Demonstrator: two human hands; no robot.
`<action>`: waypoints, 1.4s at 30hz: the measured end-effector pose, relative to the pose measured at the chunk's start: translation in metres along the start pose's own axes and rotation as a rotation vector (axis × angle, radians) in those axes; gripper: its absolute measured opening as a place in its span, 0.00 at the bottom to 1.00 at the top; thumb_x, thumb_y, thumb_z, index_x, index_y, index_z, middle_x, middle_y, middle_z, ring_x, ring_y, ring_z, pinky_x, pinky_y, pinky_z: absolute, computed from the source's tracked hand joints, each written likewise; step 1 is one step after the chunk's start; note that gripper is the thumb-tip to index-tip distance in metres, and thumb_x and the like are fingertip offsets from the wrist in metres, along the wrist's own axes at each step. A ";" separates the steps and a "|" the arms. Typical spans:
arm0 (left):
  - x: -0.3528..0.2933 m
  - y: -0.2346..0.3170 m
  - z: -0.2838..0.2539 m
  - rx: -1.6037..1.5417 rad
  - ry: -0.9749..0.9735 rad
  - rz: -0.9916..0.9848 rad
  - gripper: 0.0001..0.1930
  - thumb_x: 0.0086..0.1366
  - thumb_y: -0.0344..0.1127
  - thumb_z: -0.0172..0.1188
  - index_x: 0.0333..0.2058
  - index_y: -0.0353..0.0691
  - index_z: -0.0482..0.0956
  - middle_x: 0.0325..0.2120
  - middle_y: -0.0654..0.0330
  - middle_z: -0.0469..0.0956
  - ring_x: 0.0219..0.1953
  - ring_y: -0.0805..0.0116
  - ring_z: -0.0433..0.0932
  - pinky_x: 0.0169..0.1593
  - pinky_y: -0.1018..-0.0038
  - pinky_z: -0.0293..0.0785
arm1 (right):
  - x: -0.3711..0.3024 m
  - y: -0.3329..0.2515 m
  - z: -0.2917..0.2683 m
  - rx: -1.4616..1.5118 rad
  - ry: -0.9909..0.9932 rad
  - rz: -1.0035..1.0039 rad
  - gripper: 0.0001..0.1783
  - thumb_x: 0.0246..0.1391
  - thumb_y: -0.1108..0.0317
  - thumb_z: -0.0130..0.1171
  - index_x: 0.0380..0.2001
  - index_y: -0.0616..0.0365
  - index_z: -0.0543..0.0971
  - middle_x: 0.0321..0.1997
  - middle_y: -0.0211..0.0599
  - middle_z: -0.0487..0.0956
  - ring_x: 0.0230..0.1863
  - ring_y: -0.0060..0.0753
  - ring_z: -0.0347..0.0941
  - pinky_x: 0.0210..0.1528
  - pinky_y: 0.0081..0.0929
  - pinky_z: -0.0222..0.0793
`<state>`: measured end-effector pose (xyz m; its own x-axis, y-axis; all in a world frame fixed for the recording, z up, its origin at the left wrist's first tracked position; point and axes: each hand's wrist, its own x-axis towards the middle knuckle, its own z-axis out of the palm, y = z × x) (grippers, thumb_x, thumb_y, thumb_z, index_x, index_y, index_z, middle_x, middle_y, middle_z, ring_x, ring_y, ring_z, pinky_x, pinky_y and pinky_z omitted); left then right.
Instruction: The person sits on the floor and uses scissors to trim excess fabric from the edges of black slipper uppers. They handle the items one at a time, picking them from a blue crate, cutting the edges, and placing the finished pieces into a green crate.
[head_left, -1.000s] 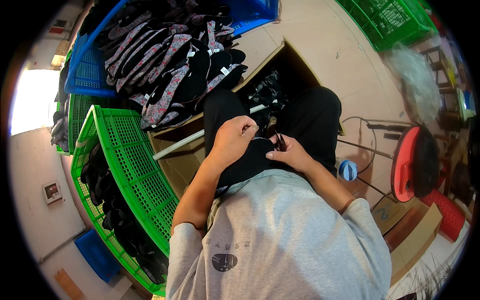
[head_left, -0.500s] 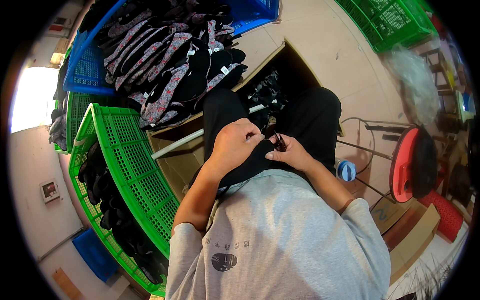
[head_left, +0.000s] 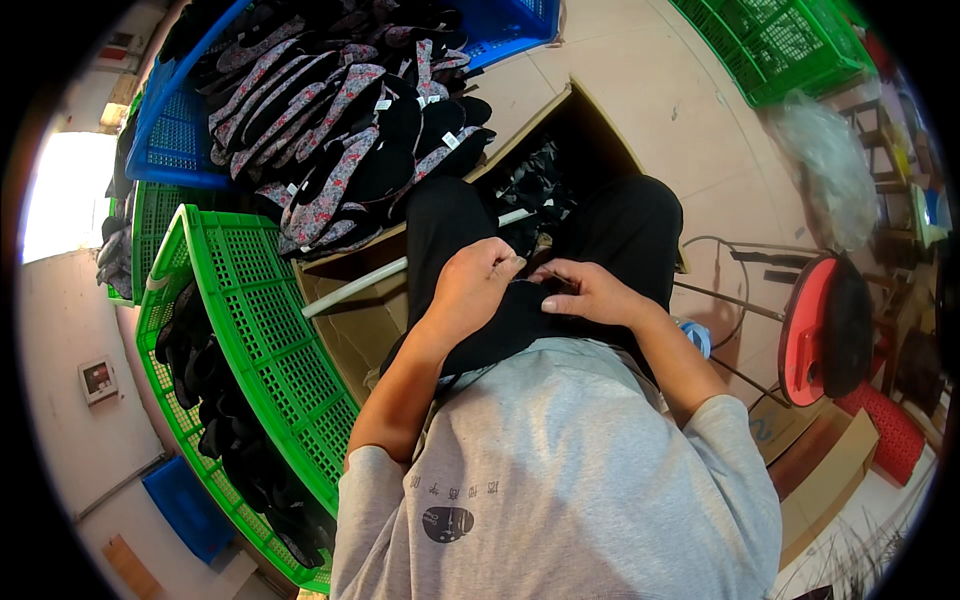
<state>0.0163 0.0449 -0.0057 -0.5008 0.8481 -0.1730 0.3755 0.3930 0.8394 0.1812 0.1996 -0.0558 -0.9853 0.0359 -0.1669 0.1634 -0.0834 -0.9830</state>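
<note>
Where left hand (head_left: pixel 468 290) and right hand (head_left: pixel 592 298) nearly meet, black cloth (head_left: pixel 510 320) lies.

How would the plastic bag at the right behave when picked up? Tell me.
The bag is probably floppy, since its translucent film looks thin and creased. It seems likely light for its size, as no contents clearly show. Its shine suggests it may be slippery.
</note>
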 end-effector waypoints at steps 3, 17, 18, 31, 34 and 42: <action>0.000 0.000 0.002 -0.012 -0.022 -0.031 0.09 0.66 0.33 0.60 0.30 0.34 0.76 0.22 0.57 0.74 0.26 0.68 0.72 0.31 0.72 0.68 | 0.002 -0.013 -0.014 -0.221 -0.026 0.059 0.23 0.66 0.50 0.53 0.52 0.57 0.71 0.40 0.38 0.79 0.41 0.32 0.76 0.46 0.29 0.69; -0.001 -0.003 0.010 0.006 0.028 -0.010 0.10 0.67 0.35 0.58 0.32 0.32 0.76 0.23 0.53 0.76 0.26 0.63 0.75 0.32 0.69 0.70 | 0.009 -0.019 -0.018 -0.111 -0.082 0.063 0.14 0.65 0.58 0.56 0.43 0.58 0.77 0.32 0.34 0.80 0.36 0.27 0.77 0.43 0.27 0.71; -0.001 -0.003 0.010 0.011 0.023 -0.014 0.10 0.68 0.35 0.58 0.32 0.32 0.76 0.23 0.53 0.76 0.26 0.63 0.75 0.32 0.69 0.70 | 0.010 -0.021 -0.019 -0.120 -0.080 0.060 0.14 0.65 0.58 0.57 0.42 0.58 0.77 0.32 0.34 0.79 0.36 0.26 0.76 0.42 0.27 0.71; 0.000 0.003 0.007 0.008 0.000 -0.047 0.11 0.67 0.36 0.58 0.32 0.32 0.76 0.22 0.53 0.76 0.26 0.64 0.75 0.31 0.69 0.69 | 0.014 -0.017 -0.017 -0.101 -0.084 0.089 0.13 0.63 0.59 0.58 0.39 0.58 0.78 0.30 0.31 0.79 0.33 0.24 0.75 0.40 0.25 0.70; -0.001 0.001 0.008 0.011 0.008 -0.034 0.11 0.67 0.36 0.58 0.32 0.32 0.76 0.22 0.53 0.76 0.26 0.64 0.75 0.32 0.69 0.70 | 0.015 -0.015 -0.016 -0.088 -0.082 0.092 0.13 0.64 0.58 0.58 0.39 0.58 0.78 0.29 0.31 0.78 0.33 0.23 0.75 0.40 0.25 0.70; 0.001 0.002 0.007 -0.072 -0.020 -0.150 0.10 0.68 0.35 0.57 0.33 0.33 0.77 0.22 0.56 0.78 0.26 0.69 0.77 0.31 0.72 0.71 | 0.015 -0.015 -0.015 0.016 -0.068 0.102 0.09 0.63 0.65 0.59 0.39 0.61 0.77 0.31 0.28 0.77 0.34 0.20 0.73 0.40 0.23 0.70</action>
<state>0.0219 0.0489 -0.0072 -0.5315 0.7887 -0.3090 0.2405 0.4903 0.8377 0.1650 0.2164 -0.0444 -0.9648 -0.0410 -0.2596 0.2625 -0.0988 -0.9599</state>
